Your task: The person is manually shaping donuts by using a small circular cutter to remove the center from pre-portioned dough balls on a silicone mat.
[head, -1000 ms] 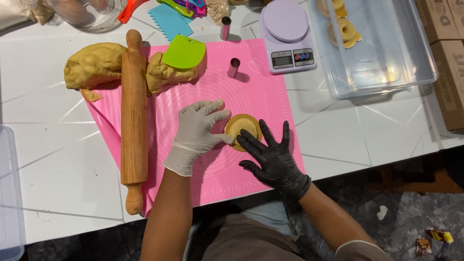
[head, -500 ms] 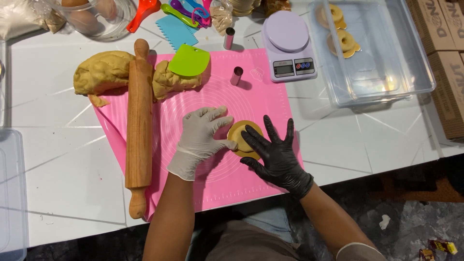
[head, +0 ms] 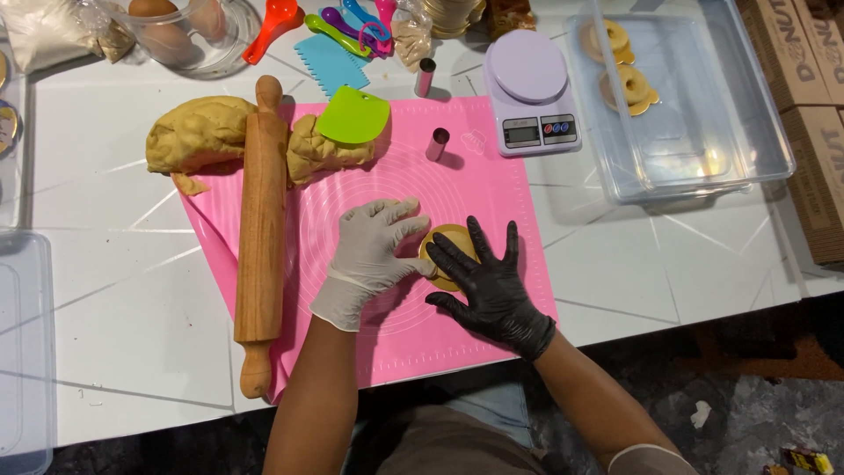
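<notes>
Both hands have stayed on the small round dough disc [head: 447, 249] since a moment ago, with only tiny finger shifts, and it still lies flat on the smooth pink mat [head: 492, 176]. Left hand [head: 374, 253] in a thin white glove presses its spread fingers against the disc's left edge, and right hand [head: 488, 283] in a shiny black glove lays flat, open fingers on top, neither one closed around it. Left of them lies a long wooden roller [head: 261, 229] between two lumpy dough heaps [head: 198, 134], a green scraper [head: 353, 117] rests on one heap, and a little metal cutter [head: 437, 143] stands just above the hands.
</notes>
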